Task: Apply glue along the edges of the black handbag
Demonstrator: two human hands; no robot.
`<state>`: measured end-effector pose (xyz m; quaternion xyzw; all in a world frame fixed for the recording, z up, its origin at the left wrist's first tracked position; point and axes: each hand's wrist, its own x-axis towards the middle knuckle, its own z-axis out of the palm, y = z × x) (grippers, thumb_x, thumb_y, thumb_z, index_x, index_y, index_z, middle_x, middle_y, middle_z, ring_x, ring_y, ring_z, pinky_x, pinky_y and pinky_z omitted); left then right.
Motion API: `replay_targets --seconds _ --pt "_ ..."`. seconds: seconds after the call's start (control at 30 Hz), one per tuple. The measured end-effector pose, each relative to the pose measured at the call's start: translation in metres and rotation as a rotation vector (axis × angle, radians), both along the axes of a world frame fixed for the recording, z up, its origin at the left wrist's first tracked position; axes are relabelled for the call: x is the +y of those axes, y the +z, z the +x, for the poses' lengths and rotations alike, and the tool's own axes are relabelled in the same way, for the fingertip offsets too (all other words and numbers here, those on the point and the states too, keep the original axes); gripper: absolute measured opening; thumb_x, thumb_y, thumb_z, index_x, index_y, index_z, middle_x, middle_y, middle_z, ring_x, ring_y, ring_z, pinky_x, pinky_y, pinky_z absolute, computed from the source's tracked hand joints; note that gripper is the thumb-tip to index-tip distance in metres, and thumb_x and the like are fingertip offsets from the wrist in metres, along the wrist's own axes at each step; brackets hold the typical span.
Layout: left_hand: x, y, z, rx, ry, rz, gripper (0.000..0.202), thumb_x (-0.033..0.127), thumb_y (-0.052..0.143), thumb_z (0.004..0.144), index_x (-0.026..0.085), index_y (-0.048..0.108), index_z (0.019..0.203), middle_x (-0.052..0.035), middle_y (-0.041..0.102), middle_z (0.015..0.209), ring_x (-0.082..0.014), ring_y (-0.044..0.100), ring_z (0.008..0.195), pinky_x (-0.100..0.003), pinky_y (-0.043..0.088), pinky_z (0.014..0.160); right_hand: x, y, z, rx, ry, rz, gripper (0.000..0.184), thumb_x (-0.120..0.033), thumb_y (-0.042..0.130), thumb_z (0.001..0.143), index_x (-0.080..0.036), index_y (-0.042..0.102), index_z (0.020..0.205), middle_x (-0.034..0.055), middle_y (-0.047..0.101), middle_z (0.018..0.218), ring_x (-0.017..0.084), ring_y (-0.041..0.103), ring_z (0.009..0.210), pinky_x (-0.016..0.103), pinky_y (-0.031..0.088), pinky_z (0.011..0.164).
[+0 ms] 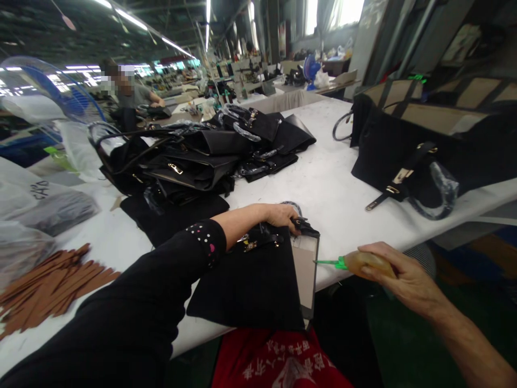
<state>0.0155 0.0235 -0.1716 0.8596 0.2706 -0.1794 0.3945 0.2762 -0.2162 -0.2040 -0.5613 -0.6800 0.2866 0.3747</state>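
A flat black handbag (250,280) lies on the white table (323,183) at its front edge, its open side turned right and showing a pale lining (306,269). My left hand (283,214) is closed on the bag's top corner by the strap and gold buckle (258,242). My right hand (398,272) holds a small squeeze bottle (365,263) of yellowish liquid off the table's edge. Its green nozzle (329,263) points left and touches the bag's open edge.
A heap of black handbags (194,161) fills the table's middle. Larger black bags with tan panels (424,140) stand at the right. Brown leather strips (48,285) and plastic-wrapped bundles (44,210) lie at the left. Another person (133,94) works at a far bench.
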Motion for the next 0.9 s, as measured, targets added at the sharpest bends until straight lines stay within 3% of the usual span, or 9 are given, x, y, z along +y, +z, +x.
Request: replay_targets --seconds 0.17,0.33,0.47,0.6,0.73,0.9 --pt "-0.0003 -0.0002 -0.0003 0.003 0.005 -0.006 0.036 0.044 0.079 0.071 0.017 0.080 0.095 0.0005 0.073 0.080 -0.0146 0.062 0.076 -0.022 0.045 0.068 0.0015 0.0007 -0.0016 -0.006 -0.026 0.091 0.024 -0.043 0.066 0.096 -0.032 0.065 0.118 0.0014 0.066 0.109 0.022 0.064 0.094 0.032 0.048 0.081" --pt "-0.0009 -0.0001 -0.0006 -0.002 0.007 0.001 0.036 0.042 0.079 0.071 0.016 0.079 0.095 0.0009 0.072 0.076 -0.0143 0.061 0.075 -0.022 0.044 0.068 0.0018 0.0012 -0.0007 0.078 0.093 0.005 0.022 -0.042 0.070 0.093 -0.030 0.068 0.111 0.0018 0.066 0.104 0.022 0.064 0.090 0.030 0.050 0.078" --pt "-0.0022 0.0014 -0.0010 -0.013 0.011 -0.012 0.036 0.042 0.079 0.071 0.016 0.079 0.096 0.0000 0.073 0.081 -0.0147 0.062 0.077 -0.022 0.045 0.071 -0.0012 0.0027 -0.0007 0.111 0.067 0.027 0.021 -0.041 0.071 0.092 -0.029 0.069 0.109 0.0029 0.066 0.102 0.023 0.063 0.091 0.032 0.050 0.080" --pt "-0.0030 0.0026 -0.0009 -0.012 0.018 -0.014 0.034 0.040 0.079 0.072 0.016 0.079 0.096 0.0006 0.073 0.078 -0.0143 0.062 0.075 -0.022 0.045 0.070 -0.0062 0.0041 -0.0030 0.102 0.128 0.033 0.019 -0.037 0.071 0.093 -0.032 0.069 0.112 0.0018 0.065 0.103 0.021 0.063 0.090 0.030 0.051 0.079" --pt "-0.0023 0.0018 -0.0004 -0.004 0.020 -0.007 0.032 0.039 0.079 0.072 0.016 0.079 0.094 0.0008 0.071 0.076 -0.0136 0.060 0.071 -0.022 0.044 0.066 -0.0079 0.0037 -0.0055 0.099 0.037 0.081 0.020 -0.039 0.070 0.093 -0.032 0.069 0.112 0.0020 0.065 0.103 0.021 0.063 0.091 0.030 0.050 0.079" --pt "-0.0009 -0.0002 -0.0004 -0.006 0.007 -0.004 0.034 0.041 0.079 0.072 0.016 0.079 0.095 0.0008 0.072 0.077 -0.0136 0.060 0.072 -0.022 0.044 0.067 -0.0073 0.0021 -0.0050 0.132 0.147 0.014 0.017 -0.038 0.071 0.093 -0.033 0.070 0.109 0.0006 0.065 0.100 0.020 0.063 0.089 0.028 0.051 0.077"
